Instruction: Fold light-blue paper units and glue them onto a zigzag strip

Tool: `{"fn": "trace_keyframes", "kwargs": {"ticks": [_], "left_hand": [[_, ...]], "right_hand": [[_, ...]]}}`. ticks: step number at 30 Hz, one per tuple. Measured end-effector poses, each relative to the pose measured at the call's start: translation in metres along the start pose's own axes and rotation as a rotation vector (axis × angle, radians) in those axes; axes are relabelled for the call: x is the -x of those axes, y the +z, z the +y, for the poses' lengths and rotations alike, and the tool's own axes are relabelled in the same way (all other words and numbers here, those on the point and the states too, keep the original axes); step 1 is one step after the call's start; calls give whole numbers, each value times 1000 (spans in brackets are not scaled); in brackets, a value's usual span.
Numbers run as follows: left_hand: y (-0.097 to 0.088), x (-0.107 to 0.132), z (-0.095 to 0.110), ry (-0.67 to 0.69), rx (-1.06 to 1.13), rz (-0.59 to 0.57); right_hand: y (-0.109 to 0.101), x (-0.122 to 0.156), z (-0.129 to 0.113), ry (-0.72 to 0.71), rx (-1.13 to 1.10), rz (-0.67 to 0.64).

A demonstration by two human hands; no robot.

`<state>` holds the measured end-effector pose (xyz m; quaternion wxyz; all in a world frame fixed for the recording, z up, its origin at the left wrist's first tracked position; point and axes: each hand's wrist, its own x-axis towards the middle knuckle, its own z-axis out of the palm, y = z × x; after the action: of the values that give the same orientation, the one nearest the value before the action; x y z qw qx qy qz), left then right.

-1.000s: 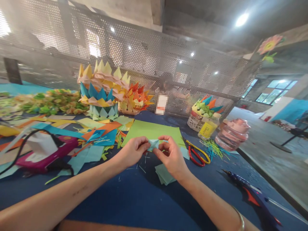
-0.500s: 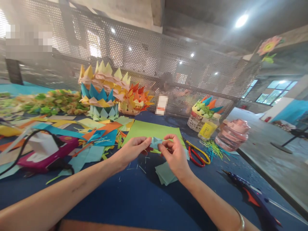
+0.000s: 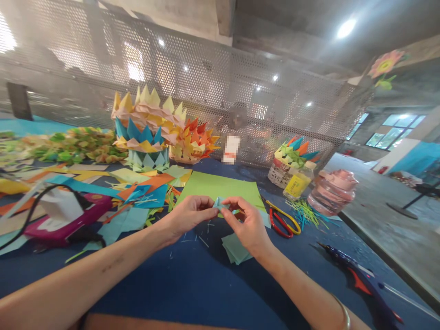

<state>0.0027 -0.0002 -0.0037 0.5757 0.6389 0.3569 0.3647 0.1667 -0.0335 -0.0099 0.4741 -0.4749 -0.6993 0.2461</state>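
Note:
A small piece of folded light-blue paper (image 3: pixel 219 202) is pinched between my two hands, just above the near edge of a green sheet (image 3: pixel 223 183). My left hand (image 3: pixel 192 213) grips its left side with thumb and forefinger. On the right, my right hand (image 3: pixel 245 220) pinches the other side, fingers bent. The fingertips cover much of the paper. Below my right hand lies a small stack of light-blue paper squares (image 3: pixel 235 249) on the dark blue table (image 3: pixel 165 288). Scissors with red and yellow handles (image 3: pixel 283 222) rest to the right of that hand.
A glue gun (image 3: pixel 359 277) lies at right. Behind the scissors stand a yellow-labelled bottle (image 3: pixel 299 182) and a pink bottle (image 3: pixel 333 192). Folded-paper crowns (image 3: pixel 146 133) stand at the back left. A purple device (image 3: pixel 70 222) with a black cord sits among paper scraps at left.
My fingertips have come closer together over the light-blue paper, my right hand shifting slightly left. Less of the paper shows now. The things on the table have stayed put.

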Motion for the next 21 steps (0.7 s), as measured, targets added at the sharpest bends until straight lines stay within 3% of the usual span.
{"fn": "trace_keyframes", "kwargs": {"ticks": [7,14,21], "left_hand": [[0,-2,-5,41,-59,2],[-1,-3,-7,-11,8,-18],[-3,-5,-11,24,-40,36]], "right_hand": [[-1,-2,-2,-4,38,1],[-1,-2,-2,27,-2,1],[-1,-1,-3,-11,28,-12]]}}
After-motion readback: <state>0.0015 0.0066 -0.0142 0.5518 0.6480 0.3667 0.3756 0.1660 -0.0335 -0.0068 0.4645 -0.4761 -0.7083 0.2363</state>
